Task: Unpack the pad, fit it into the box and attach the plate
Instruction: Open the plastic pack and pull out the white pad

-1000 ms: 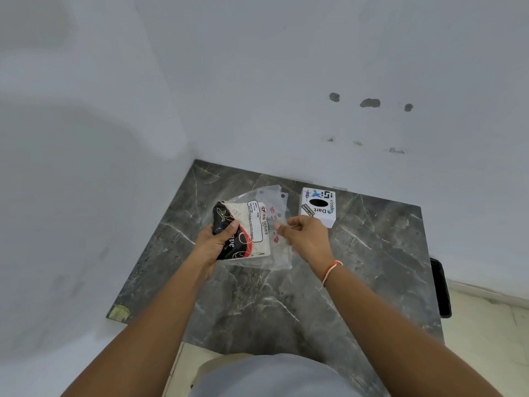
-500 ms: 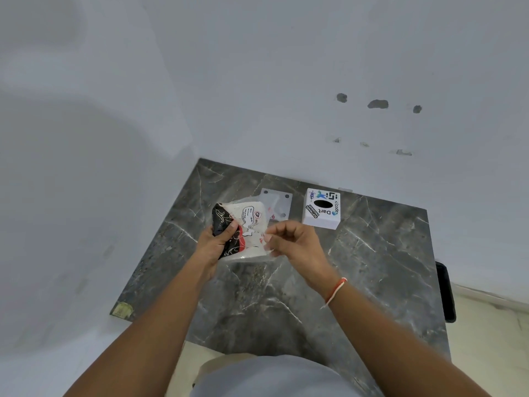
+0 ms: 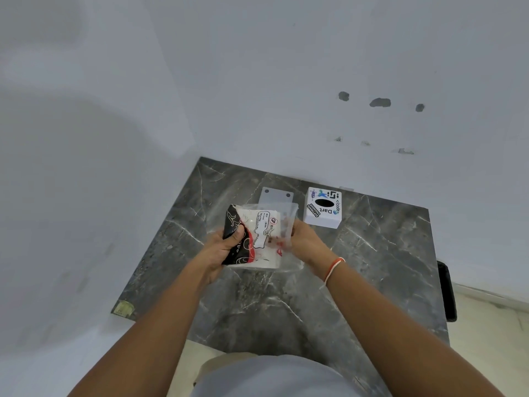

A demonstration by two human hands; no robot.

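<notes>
Clear glossy plastic wrapper, crinkled, over printed pad. Tabletop dark grey veined marble, smooth, slight sheen. Plate beyond the grip: translucent plastic. Box matt white, stickered.

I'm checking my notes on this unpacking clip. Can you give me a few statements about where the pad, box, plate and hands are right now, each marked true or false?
1. The left hand grips the pad's black end. True.
2. The pad is already out of its clear wrapper. False: the wrapper is still around it.
3. The white box stands on the marble table, beyond the right hand. True.
4. The plate is fixed onto the box. False: it lies on the table to the left of the box.
5. The right hand holds the wrapper. True.
</notes>
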